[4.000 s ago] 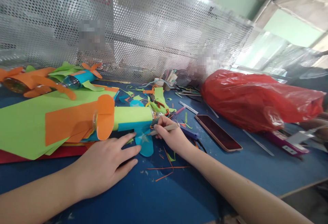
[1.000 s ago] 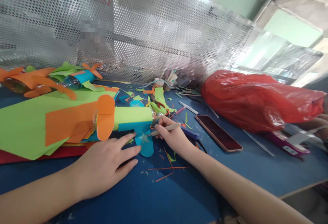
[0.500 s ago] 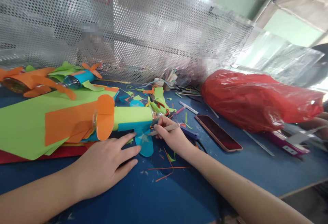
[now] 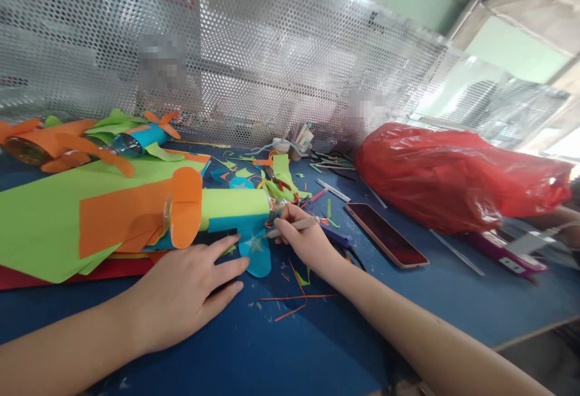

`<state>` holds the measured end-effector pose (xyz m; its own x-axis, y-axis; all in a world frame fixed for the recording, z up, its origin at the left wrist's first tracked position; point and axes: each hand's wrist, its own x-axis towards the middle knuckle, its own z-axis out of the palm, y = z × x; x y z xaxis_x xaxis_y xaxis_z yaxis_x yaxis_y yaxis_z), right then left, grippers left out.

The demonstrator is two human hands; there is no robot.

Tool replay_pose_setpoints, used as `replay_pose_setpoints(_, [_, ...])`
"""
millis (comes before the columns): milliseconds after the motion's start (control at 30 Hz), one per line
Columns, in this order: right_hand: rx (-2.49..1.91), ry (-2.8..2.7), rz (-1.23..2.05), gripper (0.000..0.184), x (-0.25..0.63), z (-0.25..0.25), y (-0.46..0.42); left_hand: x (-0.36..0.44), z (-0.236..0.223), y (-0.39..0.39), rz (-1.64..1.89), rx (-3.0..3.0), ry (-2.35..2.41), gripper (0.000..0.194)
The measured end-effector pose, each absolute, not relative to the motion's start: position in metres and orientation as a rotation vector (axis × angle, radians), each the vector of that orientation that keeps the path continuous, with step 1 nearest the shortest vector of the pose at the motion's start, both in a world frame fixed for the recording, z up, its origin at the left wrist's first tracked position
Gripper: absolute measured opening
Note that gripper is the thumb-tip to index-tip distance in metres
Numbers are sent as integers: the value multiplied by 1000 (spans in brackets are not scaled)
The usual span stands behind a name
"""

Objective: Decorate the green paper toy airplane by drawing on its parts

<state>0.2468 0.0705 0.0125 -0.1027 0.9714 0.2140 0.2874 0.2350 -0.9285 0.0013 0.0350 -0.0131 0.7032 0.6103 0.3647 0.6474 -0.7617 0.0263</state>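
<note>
In the head view, a bottle wrapped in yellow-green paper (image 4: 235,204) lies on its side, its neck to the right. An orange paper piece (image 4: 186,207) stands around its left end. From its near side a blue paper wing (image 4: 257,263) with a pale star drawn on it reaches toward me. My right hand (image 4: 296,230) is closed around a light-coloured pen (image 4: 301,223), its tip at the star. My left hand (image 4: 199,290) lies with fingers spread; its fingertips touch or nearly touch the wing's left edge.
Coloured sheets (image 4: 45,215) are stacked at left, with paper-covered bottles (image 4: 145,137) behind. Paper scraps (image 4: 244,172) and scissors (image 4: 281,185) lie beyond the bottle. A phone (image 4: 385,236), a red plastic bag (image 4: 444,172) and a purple box (image 4: 502,254) sit at right. A perforated metal screen (image 4: 272,52) stands behind.
The pen and my right fingers have shifted very slightly at the star. My left hand, the bottle and the wing look the same.
</note>
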Motion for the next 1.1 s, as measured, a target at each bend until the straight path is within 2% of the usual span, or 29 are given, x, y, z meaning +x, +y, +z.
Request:
replay_pose_setpoints(267, [-1240, -1614, 898, 26, 248, 13, 70, 0, -14, 34, -567, -2802, -1035, 47])
replay_pose_setpoints(500, [-1105, -1421, 1018, 34, 243, 24, 59, 0, -12, 33, -593, -2813, -1061, 42])
replay_pose_setpoints(733, [-1027, -1342, 581, 25, 247, 33, 49, -1, -11, 32, -650, -2803, -1041, 39])
replay_pose_setpoints(867, [-976, -1277, 546, 19, 246, 34, 50, 1, -9, 32, -637, -2804, -1027, 39])
replay_pose_setpoints(1100, [-973, -1303, 520, 20, 248, 31, 54, 3, -1, 29, -719, -2712, -797, 38])
